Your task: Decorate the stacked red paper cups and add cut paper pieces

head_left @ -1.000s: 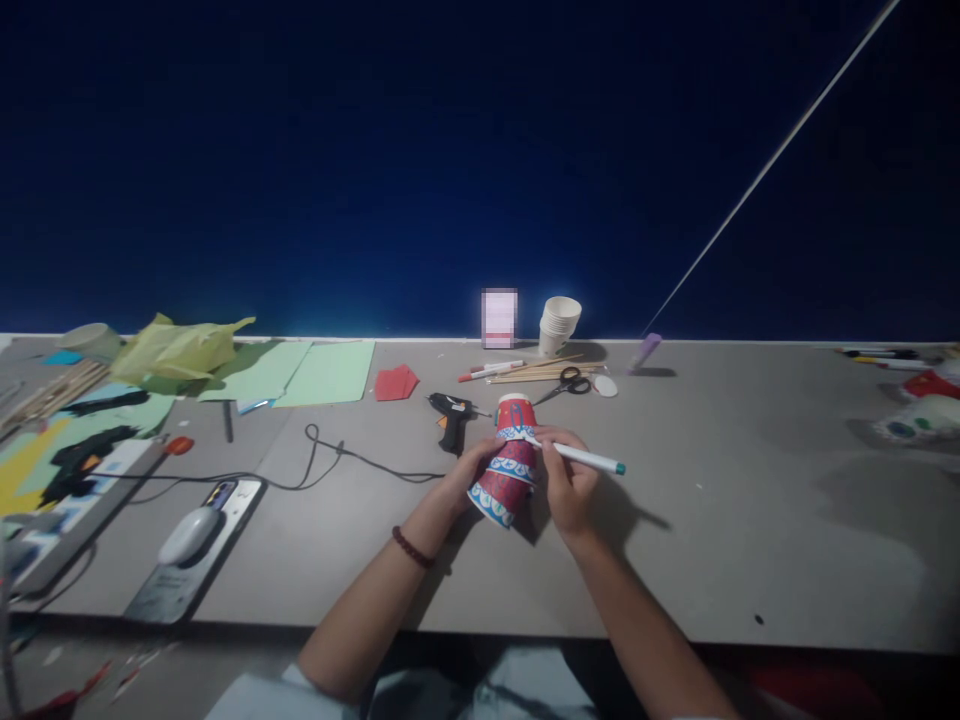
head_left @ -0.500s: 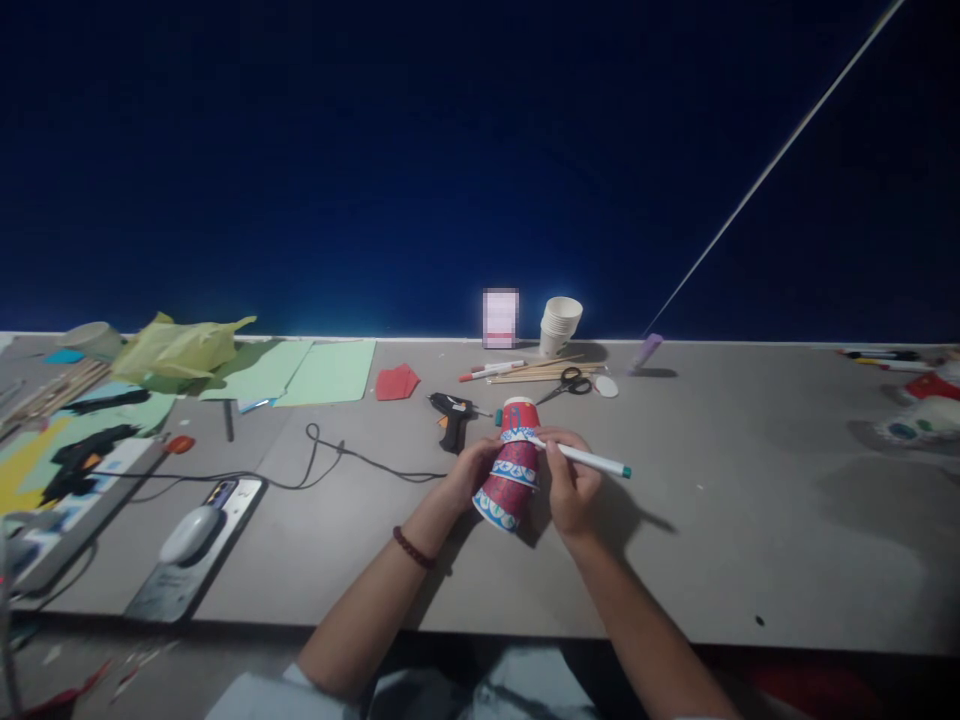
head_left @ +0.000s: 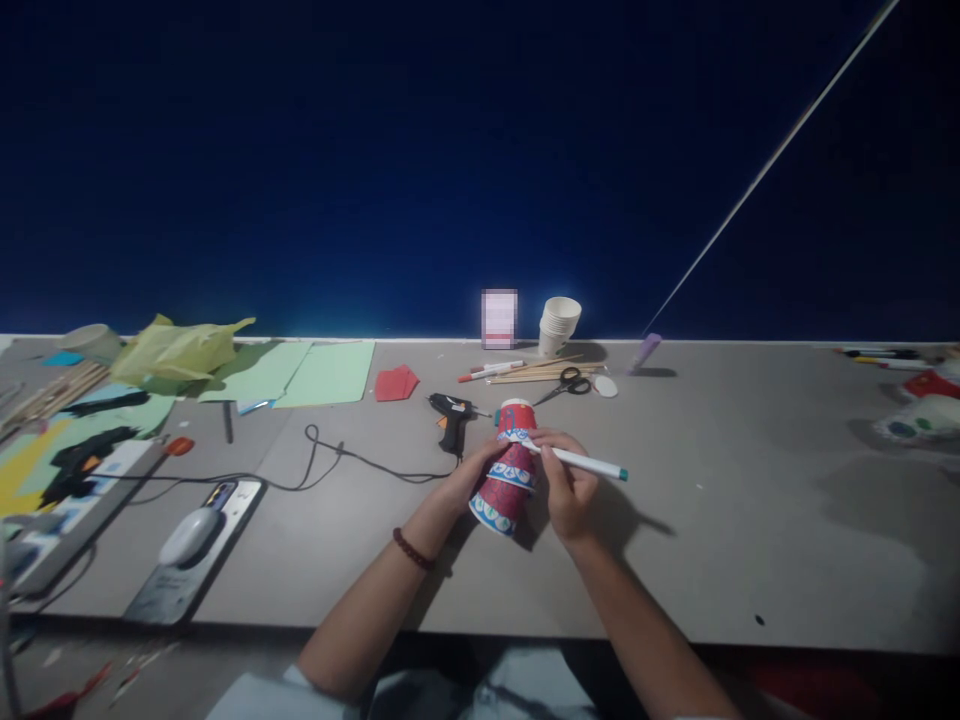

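A stack of decorated paper cups (head_left: 510,468), coloured red with blue and white patterned bands, leans at a slant above the grey table. My left hand (head_left: 466,478) is closed around its left side; some of those fingers are hidden behind the cups. In my right hand (head_left: 568,490) a white marker pen (head_left: 586,461) with a green end is pinched, its tip against a band near the upper cup. The fingers of that hand also rest by the cups' right edge. Just beyond lie a black hot glue gun (head_left: 451,420) and a small green cap (head_left: 497,417).
Black scissors (head_left: 574,382), wooden sticks (head_left: 536,372) and nested white paper cups (head_left: 559,325) are at the back. Red paper (head_left: 396,383) lies left of them. A phone (head_left: 196,550), a power strip (head_left: 90,510) and a black cord (head_left: 375,467) occupy the left side.
The cup stack has shifted very slightly left and down, and the pen tip sits slightly lower and further left. Both hands keep their hold.
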Demonstrator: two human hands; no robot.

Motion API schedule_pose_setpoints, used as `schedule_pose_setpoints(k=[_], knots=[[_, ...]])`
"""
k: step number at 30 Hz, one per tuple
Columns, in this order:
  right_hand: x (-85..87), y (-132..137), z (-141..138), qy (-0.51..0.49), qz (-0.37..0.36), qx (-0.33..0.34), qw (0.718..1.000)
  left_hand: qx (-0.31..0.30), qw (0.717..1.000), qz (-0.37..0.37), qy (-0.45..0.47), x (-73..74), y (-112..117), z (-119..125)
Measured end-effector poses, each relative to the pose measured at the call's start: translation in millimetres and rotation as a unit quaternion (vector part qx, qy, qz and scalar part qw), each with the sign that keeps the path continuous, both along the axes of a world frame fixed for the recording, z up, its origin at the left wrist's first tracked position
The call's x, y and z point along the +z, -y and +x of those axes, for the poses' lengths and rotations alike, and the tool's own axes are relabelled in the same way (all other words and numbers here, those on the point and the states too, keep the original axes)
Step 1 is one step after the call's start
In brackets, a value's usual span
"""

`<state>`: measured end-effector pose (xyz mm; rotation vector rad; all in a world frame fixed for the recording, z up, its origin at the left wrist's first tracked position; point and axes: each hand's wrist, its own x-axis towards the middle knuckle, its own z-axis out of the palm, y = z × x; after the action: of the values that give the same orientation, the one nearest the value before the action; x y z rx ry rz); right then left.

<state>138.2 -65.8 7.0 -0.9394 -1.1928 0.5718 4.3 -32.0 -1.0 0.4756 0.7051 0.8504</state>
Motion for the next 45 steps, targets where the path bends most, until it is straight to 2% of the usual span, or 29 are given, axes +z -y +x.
schedule_pose_setpoints(k=[6, 17, 33, 40, 45], knots=[[-1.4, -1.8, 1.1, 0.011, -0.025, -0.027, 0.999, 0.002, 1.000, 0.008, 0.007, 2.4, 0.9, 0.7], [-2.7, -3.1, 2.4, 0.016, -0.034, -0.023, 0.999, 0.008, 1.000, 0.019, 0.007, 5.9, 0.6, 1.2], [1.1, -1.6, -0.6, -0.042, -0.047, -0.012, 0.998, -0.004, 0.999, -0.053, 0.002, -3.1, -2.1, -0.6], [2.7, 0.0, -1.6, -0.043, -0.051, -0.011, 0.998, -0.004, 0.997, -0.076, -0.014, 6.0, -1.9, -1.5], [5.2, 0.5, -2.8, -0.050, -0.046, -0.001, 0.998, 0.000, 0.998, -0.057, -0.013, 8.3, 0.1, -1.6]])
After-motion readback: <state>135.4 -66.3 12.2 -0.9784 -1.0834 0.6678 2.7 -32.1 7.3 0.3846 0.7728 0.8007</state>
